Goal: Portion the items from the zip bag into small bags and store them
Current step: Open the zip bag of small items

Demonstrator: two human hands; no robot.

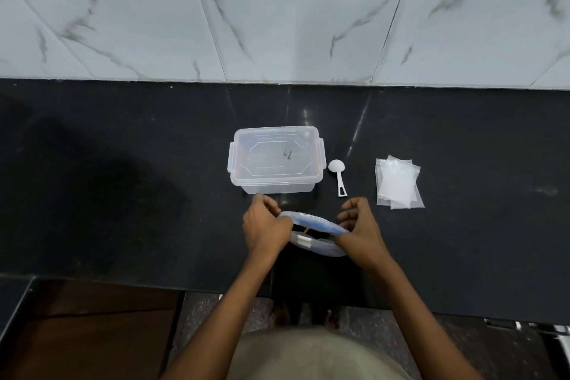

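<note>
A: Zip bag (314,233) noted first, as the task's thing. It sits low centre on the black counter (123,194), held at both ends, mouth pulled apart with the blue strip showing along the far edge. Dark contents inside; can't tell what.

B: Largest to smallest then. Counter runs the full width, marbled wall tiles (293,25) behind it.

A: Next, clear plastic container (276,160), lid on, side clips down, standing just beyond the bag. Apart from the hands, not touching.

B: Small bags (398,183)?

A: Loose stack, clear, lying flat to the right of the container, well apart from the zip bag. Count uncertain.

B: Hands?

A: Left hand (265,227) has its fingers curled, pinching the bag's left end. Right hand (359,225) likewise curled round the right end, thumb on the near lip. Both grip the bag's rim.

B: Smallest?

A: White scoop (337,177), bowl toward the wall, handle pointing at the person, lying between container and small bags, touching neither.
</note>
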